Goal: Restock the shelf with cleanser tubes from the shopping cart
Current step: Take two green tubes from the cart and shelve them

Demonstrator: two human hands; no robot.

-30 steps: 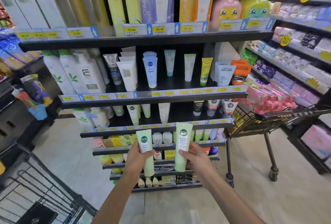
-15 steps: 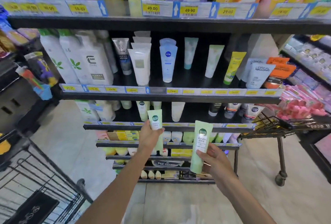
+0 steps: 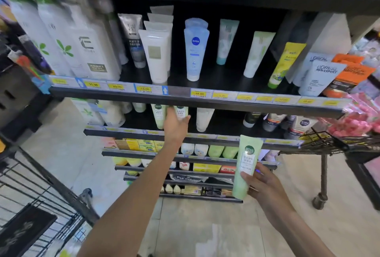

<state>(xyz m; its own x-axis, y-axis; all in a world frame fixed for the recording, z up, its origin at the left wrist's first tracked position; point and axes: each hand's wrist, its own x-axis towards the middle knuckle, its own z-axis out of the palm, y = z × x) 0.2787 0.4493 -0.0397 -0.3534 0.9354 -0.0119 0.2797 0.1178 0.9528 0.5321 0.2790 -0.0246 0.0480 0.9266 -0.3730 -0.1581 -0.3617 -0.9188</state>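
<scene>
My left hand (image 3: 175, 126) reaches into the second shelf (image 3: 127, 131) and grips a pale green cleanser tube (image 3: 181, 112), cap down, its lower part hidden behind my palm. A matching green tube (image 3: 159, 115) stands just left of it on that shelf. Lower right, in front of the shelves, my right hand (image 3: 265, 186) holds a second green cleanser tube (image 3: 246, 164) upright by its lower half. The black wire shopping cart (image 3: 41, 191) is at the bottom left.
The shelf above (image 3: 176, 92) carries white bottles, a Nivea tube (image 3: 195, 51) and L'Oreal tubes (image 3: 322, 75). A white tube (image 3: 203, 119) stands right of my left hand. A second wire cart (image 3: 329, 142) with pink packs juts in at the right. Tiled floor lies below.
My view has moved closer to the shelves. My left hand rose and pushed its tube into the second shelf beside the matching one. My right hand stayed low with its tube.
</scene>
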